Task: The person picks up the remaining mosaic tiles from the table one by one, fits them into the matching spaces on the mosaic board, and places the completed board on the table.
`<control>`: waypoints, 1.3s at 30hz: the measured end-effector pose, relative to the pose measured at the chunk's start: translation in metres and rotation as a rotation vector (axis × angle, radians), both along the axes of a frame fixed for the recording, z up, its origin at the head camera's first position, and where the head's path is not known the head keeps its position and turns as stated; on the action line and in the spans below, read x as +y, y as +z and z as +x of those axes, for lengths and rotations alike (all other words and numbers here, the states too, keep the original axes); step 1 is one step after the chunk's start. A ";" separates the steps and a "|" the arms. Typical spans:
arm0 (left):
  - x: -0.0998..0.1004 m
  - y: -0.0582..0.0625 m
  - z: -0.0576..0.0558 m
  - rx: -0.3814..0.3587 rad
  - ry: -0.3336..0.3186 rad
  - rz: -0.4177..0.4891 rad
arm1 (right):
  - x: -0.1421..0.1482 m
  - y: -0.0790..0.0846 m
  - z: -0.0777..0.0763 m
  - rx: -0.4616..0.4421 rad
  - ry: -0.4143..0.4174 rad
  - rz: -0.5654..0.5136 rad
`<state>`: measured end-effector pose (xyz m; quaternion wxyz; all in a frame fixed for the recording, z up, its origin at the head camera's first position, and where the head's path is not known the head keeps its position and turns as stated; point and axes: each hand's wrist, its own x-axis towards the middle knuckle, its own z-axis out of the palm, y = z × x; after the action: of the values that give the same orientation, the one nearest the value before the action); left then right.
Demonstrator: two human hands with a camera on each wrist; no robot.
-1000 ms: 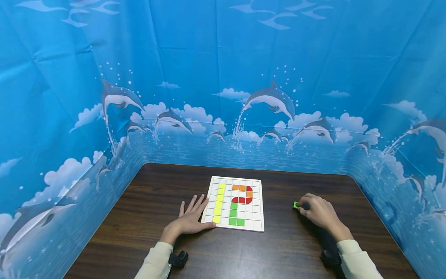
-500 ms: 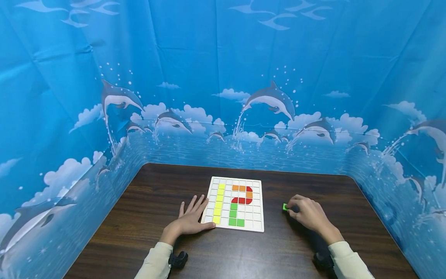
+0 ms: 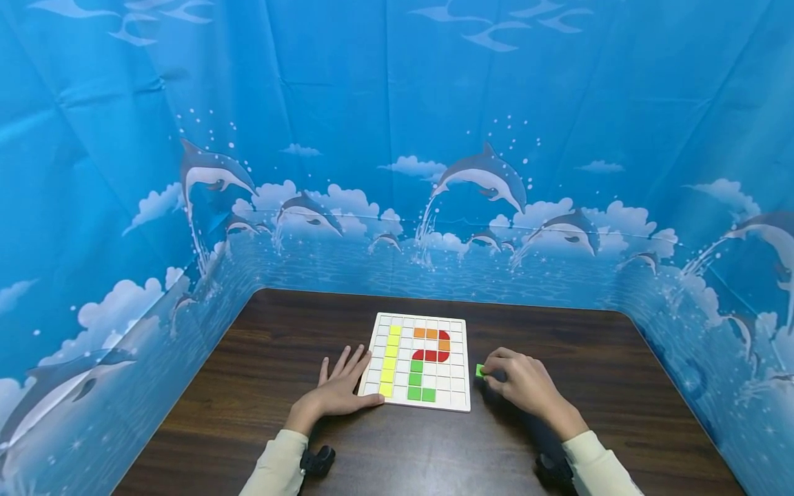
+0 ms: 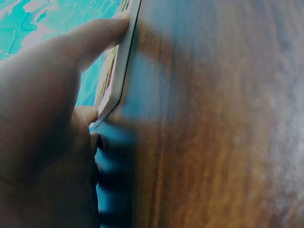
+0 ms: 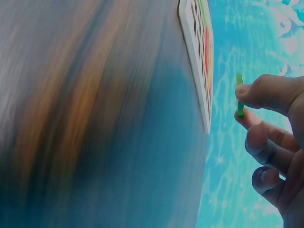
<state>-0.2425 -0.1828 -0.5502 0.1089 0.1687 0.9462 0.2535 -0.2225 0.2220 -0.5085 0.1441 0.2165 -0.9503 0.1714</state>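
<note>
A white grid board (image 3: 459,386) lies on the dark wooden table. On it are a column of yellow tiles (image 3: 389,362), several orange and red tiles (image 3: 431,356), and green tiles (image 3: 415,379) forming an L. My left hand (image 3: 338,391) rests with spread fingers at the board's left side, its thumb on the near left corner. Just right of the board, my right hand (image 3: 524,382) pinches a green square tile (image 3: 480,370) between thumb and forefinger. In the right wrist view this thin tile (image 5: 240,95) shows edge-on, the other fingers curled below it.
The wooden table (image 3: 595,358) extends past the board on both sides. A blue curtain (image 3: 347,138) printed with dolphins surrounds its back and sides. A dark wrist camera (image 3: 318,461) sits on the left wrist.
My right hand has moved left across the table towards the board, carrying the green tile. The left hand and the board stay in place.
</note>
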 end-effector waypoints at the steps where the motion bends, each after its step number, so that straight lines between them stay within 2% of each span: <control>1: 0.001 0.003 0.001 -0.010 0.007 -0.006 | -0.004 0.000 0.001 0.006 0.009 0.000; 8: 0.000 -0.006 -0.004 0.005 0.027 -0.058 | -0.027 0.001 0.005 -0.005 0.108 -0.008; 13: 0.001 0.000 -0.001 0.003 0.008 -0.013 | -0.042 -0.003 0.007 -0.019 0.162 0.000; 16: 0.003 0.004 0.001 -0.008 0.009 -0.015 | -0.048 -0.005 0.007 -0.032 0.188 0.006; 19: 0.002 0.000 -0.001 -0.008 0.019 -0.035 | -0.054 -0.007 0.007 -0.048 0.212 0.014; 27: 0.000 -0.006 -0.003 0.015 0.006 -0.012 | -0.060 -0.011 0.008 -0.097 0.248 0.060; 30: 0.001 0.000 -0.001 0.011 0.001 0.007 | -0.061 -0.011 0.009 -0.099 0.260 0.075; 35: 0.000 0.001 0.000 0.019 -0.014 0.010 | -0.060 -0.006 0.009 -0.108 0.304 0.081; 39: 0.000 0.004 0.001 -0.003 -0.009 0.017 | -0.058 -0.001 0.008 -0.177 0.326 0.091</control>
<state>-0.2414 -0.1826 -0.5459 0.1100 0.1734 0.9432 0.2612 -0.2144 0.1637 -0.5093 0.0202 0.3578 -0.9184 0.1677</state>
